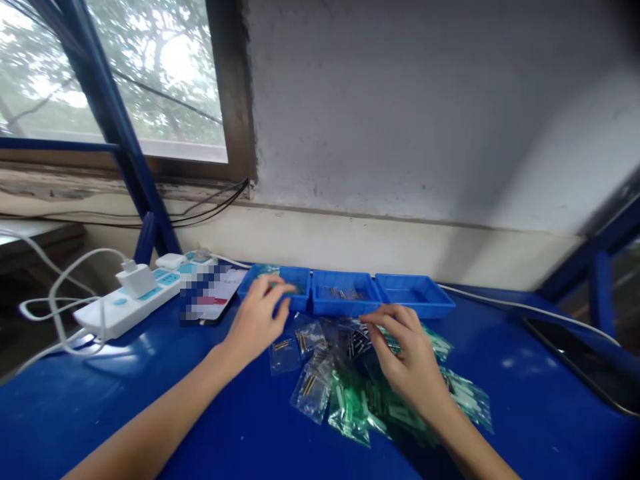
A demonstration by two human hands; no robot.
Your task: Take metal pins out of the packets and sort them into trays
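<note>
My left hand (260, 310) hovers at the front of the left blue tray (245, 288), thumb and fingers apart, with nothing visible between them. Some green material lies in that tray, partly behind my fingers. My right hand (405, 347) is closed in a pinch on the edge of a clear plastic bag (357, 341) that holds dark, screw-like pieces. Around it lie clear bags (311, 387) with brass-coloured pins and green bags (350, 407) with pale pieces. My right hand and forearm cover part of the green pile.
The middle blue tray (345, 309) contains small bagged pieces; the right blue tray (415, 308) stands beside it. A white power strip (107, 313) with cables and a phone-like device (215, 297) are at left. A dark phone (575, 360) lies right. Blue frame posts (113, 100) flank the wall.
</note>
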